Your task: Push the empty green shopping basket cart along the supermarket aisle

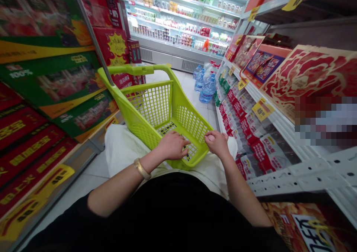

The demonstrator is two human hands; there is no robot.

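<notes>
A lime-green plastic shopping basket (156,129) with lattice walls stands on the floor in front of me, its near end between my knees. A silver pull rod (92,32) rises from its left side, and a folded green handle (136,70) spans the far end. My left hand (174,146), palm down with the fingers loosely apart, is over the basket's near left rim; whether it touches the rim I cannot tell. My right hand (217,143) is curled into a loose fist by the near right rim, with nothing showing in it. A gold bracelet (141,169) circles my left wrist.
Stacked drink cartons (64,73) line the left side. On the right, a metal shelf (279,129) holds gift boxes above shrink-wrapped bottle packs (251,133). Large water bottles (206,90) stand on the tiled floor ahead. A lit refrigerated case (178,53) spans the back.
</notes>
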